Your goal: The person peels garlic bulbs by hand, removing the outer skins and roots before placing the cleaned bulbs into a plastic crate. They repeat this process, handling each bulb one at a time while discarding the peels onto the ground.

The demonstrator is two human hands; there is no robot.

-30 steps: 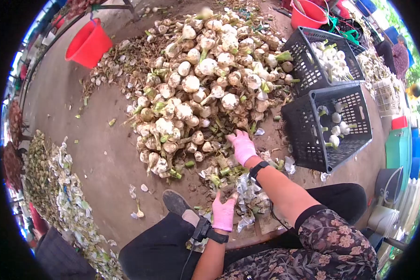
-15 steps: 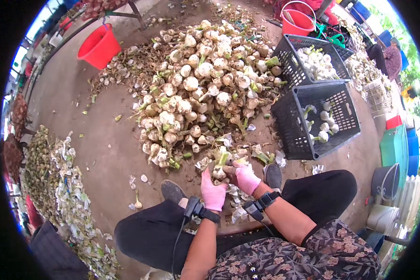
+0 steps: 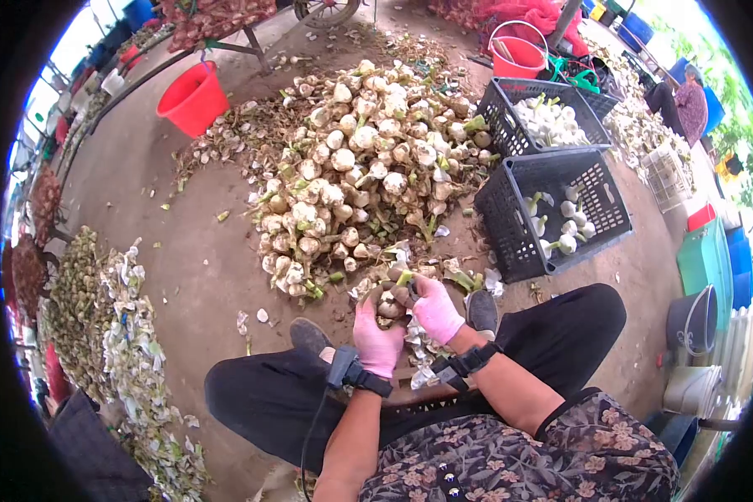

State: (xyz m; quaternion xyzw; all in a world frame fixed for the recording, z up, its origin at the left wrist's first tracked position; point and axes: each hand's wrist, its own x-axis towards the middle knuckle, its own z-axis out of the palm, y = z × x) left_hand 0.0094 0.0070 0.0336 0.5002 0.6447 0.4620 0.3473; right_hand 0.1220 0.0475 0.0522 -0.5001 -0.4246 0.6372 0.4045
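Wrapped in my left hand (image 3: pixel 378 333), in a pink glove with dark fingertips, is a garlic bulb (image 3: pixel 390 306) with a short green stem. My right hand (image 3: pixel 435 309), gloved the same way, closes its fingers at the stem side of that bulb and touches it; whether a small tool sits in its fingers I cannot make out. Just beyond both hands rises a big heap of untrimmed garlic (image 3: pixel 351 167) with dirty skins and roots. Loose papery peels lie on the ground under the hands, between my shoes.
A black crate (image 3: pixel 510 243) holding several white bulbs stands right of the heap; a fuller crate (image 3: pixel 494 109) is behind it. Red buckets (image 3: pixel 194 100) stand at the back. Peels and stalks (image 3: pixel 134 351) form a strip at left. A person (image 3: pixel 690 105) sits far right.
My right hand has shifted up to the bulb's stem side, and the bulb has turned in my left hand. The camera view has tilted slightly upward.
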